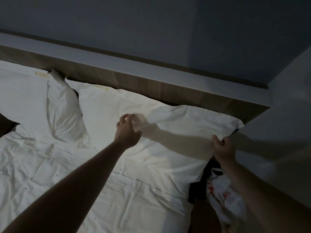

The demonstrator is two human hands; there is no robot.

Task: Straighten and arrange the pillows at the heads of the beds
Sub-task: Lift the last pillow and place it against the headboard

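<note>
Over on the left, the left pillow (33, 101) lies at the head of the bed (84, 190), its right end creased and tucked up against the wooden headboard (151, 84). Next to it, almost touching, is the right pillow (134, 115), stretched along the headboard but sagging and wrinkled, with its far right corner poking out beyond the mattress edge. The left hand (127, 132) hovers over the middle of this pillow, fingers (125, 117) spread fairly wide and bent, holding nothing; I cannot tell whether the tips touch the cloth. Further right, the right hand (223, 147) pinches the pillow's near right edge, fingers curled tight round a fold of the case. Below it a white plastic bag (223, 190) with red print sits on the floor in the gap beside the bed. What worries me: a tug from that one pinched corner could pull only the case and bunch the filling, or drag the pillow off the side onto the bag. If the left hand presses down late, the pillow may skew against its neighbour.
</note>
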